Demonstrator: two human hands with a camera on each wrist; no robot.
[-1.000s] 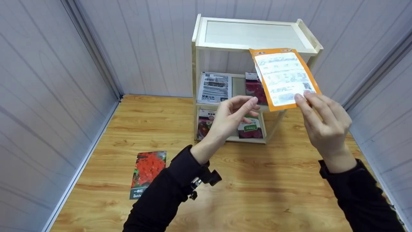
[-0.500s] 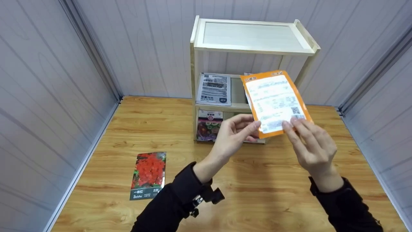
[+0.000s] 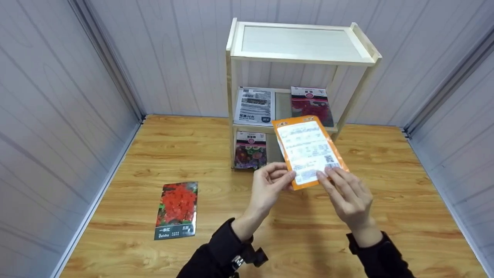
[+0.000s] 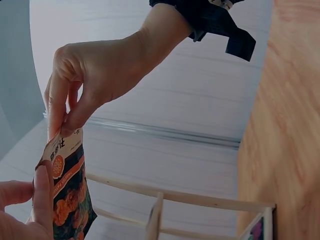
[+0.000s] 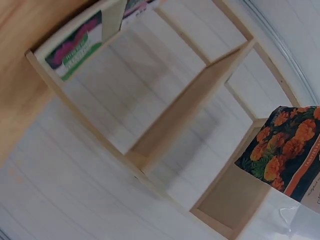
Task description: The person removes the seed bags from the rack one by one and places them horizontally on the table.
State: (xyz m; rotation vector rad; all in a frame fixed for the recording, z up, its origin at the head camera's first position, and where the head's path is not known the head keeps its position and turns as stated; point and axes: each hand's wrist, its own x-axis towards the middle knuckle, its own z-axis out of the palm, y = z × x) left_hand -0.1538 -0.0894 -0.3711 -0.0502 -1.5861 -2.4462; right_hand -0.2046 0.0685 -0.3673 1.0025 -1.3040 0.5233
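A seed packet (image 3: 305,144) is held up in front of the shelf, its orange-bordered white back with printed text facing the head camera. My left hand (image 3: 268,189) pinches its lower left corner between thumb and fingers. At the lower right edge, my right hand (image 3: 349,199) grips it with fingertips on the printed side; its thumb is hidden behind. The left wrist view shows the packet's front (image 4: 70,200) with orange flowers, and both hands at its one end. In the right wrist view the flowered front (image 5: 287,150) appears at the right edge.
A pale wooden shelf (image 3: 301,60) stands against the back wall. Its middle level bears a grey-white packet (image 3: 254,106) and a dark pink one (image 3: 310,104); a flower packet (image 3: 251,150) sits lower left. A red-flower packet (image 3: 177,208) lies on the wooden floor (image 3: 127,185).
My right hand has brought the packet down and to the left. My left hand, earlier apart from it, has taken hold of its lower left corner and moved down with it.
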